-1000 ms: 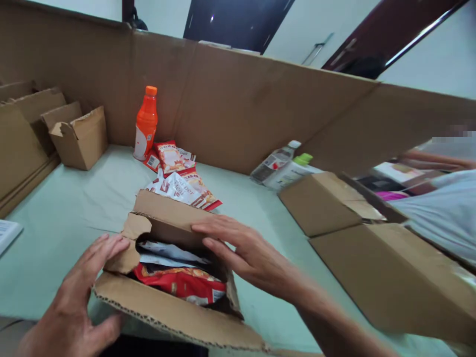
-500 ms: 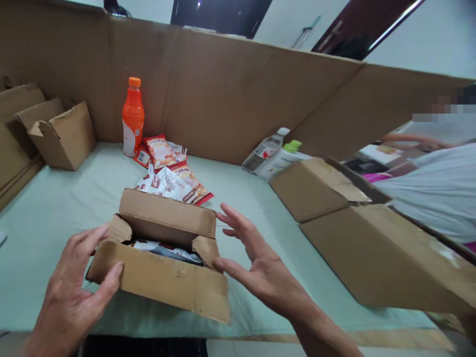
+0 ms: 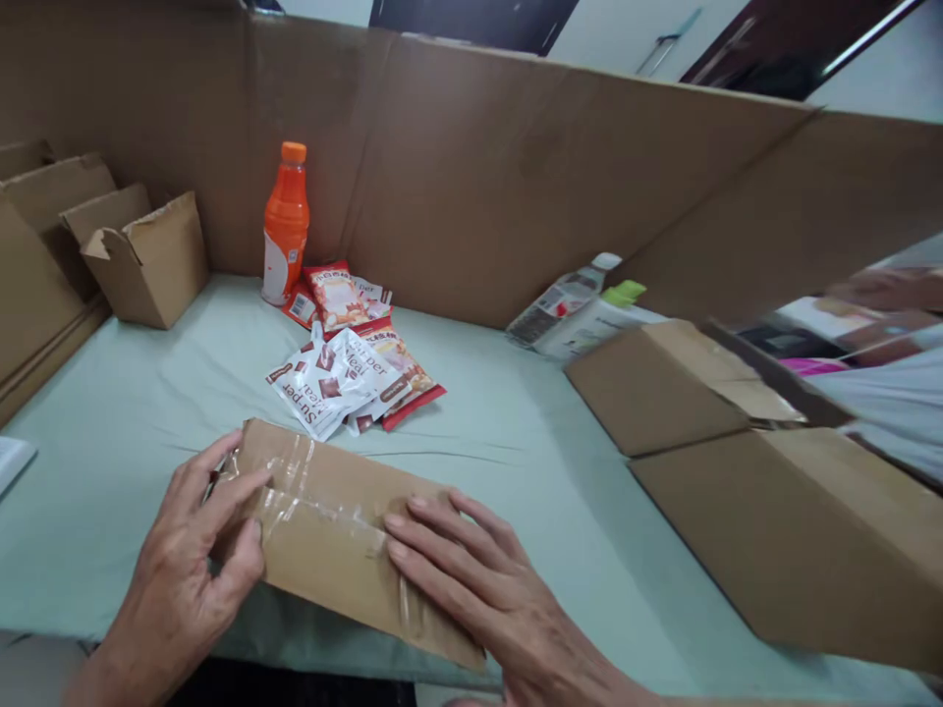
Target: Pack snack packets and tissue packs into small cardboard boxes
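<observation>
A small cardboard box [image 3: 324, 535] lies in front of me on the green cloth, its top flaps folded down. Strips of clear tape cross its top, and its contents are hidden. My left hand [image 3: 198, 550] is closed round the box's left end, with fingers on the top and thumb at the near side. Flat across the right part of the flaps rests my right hand [image 3: 471, 570], fingers stretched out. Just beyond the box, white snack pouches [image 3: 331, 378] overlap red-and-white snack packets [image 3: 402, 363].
An orange bottle [image 3: 287, 231] stands against the cardboard wall [image 3: 471, 177]. Open cartons [image 3: 154, 260] line the left side; larger boxes [image 3: 781, 530] sit at right. A clear bottle [image 3: 564, 299] leans near a green-capped white bottle [image 3: 589, 329]. Another person's arm shows at far right.
The box's flaps have gone from standing open to folded down, covering the pouch inside. My right hand has moved onto the top; my left hand has closed on the left end.
</observation>
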Demonstrator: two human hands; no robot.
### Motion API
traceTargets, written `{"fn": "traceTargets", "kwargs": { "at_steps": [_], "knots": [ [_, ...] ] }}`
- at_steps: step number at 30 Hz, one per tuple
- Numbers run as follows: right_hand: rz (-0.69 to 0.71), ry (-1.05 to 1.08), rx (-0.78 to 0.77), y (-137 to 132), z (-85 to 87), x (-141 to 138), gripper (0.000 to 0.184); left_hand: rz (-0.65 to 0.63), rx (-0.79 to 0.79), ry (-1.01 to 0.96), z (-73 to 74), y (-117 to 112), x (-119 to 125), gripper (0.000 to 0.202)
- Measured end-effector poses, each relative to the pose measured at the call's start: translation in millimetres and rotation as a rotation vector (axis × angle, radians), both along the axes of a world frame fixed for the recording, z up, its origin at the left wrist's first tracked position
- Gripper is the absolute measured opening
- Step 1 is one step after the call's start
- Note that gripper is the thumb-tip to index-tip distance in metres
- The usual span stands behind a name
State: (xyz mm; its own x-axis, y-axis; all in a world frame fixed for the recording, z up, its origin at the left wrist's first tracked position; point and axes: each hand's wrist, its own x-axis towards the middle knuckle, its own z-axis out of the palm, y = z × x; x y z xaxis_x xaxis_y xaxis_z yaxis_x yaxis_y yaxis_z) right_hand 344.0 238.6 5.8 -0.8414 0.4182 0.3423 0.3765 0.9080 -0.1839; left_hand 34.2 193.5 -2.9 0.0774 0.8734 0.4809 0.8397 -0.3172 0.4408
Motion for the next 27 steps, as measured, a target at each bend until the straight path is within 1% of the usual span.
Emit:
{"fn": "traceTargets", "kwargs": {
  "at_steps": [3,6,8,10,12,14,16,18,20,21,22,24,26,27],
  "knots": [
    [-0.001,-0.033,0.041,7.8,-1.8,-0.7,0.077,-0.012,0.002,-0.003,0.0,5.5,-1.7,0.028],
    [0.012,-0.042,-0.004,21.2,-5.2,-8.3,0.068,0.001,0.016,0.004,-0.5,7.4,-2.8,0.028],
    [0.021,-0.032,-0.024,26.4,-7.3,-13.5,0.065,0.011,0.023,-0.001,-1.7,6.5,-3.4,0.027],
    [0.024,-0.008,-0.019,26.0,-8.3,-14.2,0.064,0.012,0.025,-0.014,-3.6,4.1,-3.7,0.027],
    [0.02,0.001,-0.013,20.1,-8.1,-6.7,0.066,0.007,0.007,-0.049,-6.1,1.2,-3.4,0.028],
    [-0.022,0.0,-0.012,9.4,-8.5,11.2,0.067,0.007,-0.052,-0.112,-9.4,-0.9,-2.6,0.036],
    [-0.138,0.017,-0.005,-3.4,-12.4,39.9,0.065,-0.004,-0.124,-0.168,-15.0,0.2,-1.7,0.043],
    [-0.321,0.053,0.016,-13.1,-21.5,77.7,0.063,-0.032,-0.161,-0.174,-25.6,6.5,-0.7,0.044],
    [-0.529,0.09,0.045,-12.1,-34.1,120.5,0.059,-0.067,-0.137,-0.126,-42.8,18.1,1.0,0.041],
    [-0.629,0.107,0.06,-5.7,-40.4,142.0,0.056,-0.086,-0.118,-0.091,-53.7,25.3,2.0,0.038],
    [-0.723,0.125,0.071,5.1,-46.0,162.4,0.052,-0.103,-0.1,-0.055,-65.6,32.8,3.2,0.036],
    [-0.899,0.141,0.057,38.7,-53.4,197.3,0.047,-0.123,-0.067,0.019,-89.9,47.1,5.0,0.032],
    [-1.095,0.117,-0.007,82.9,-54.9,221.3,0.048,-0.131,-0.029,0.095,-111.0,58.0,5.4,0.03],
    [-1.179,0.109,-0.028,106.3,-54.0,229.0,0.049,-0.13,-0.008,0.131,-119.2,61.7,4.8,0.029]
  ]
}}
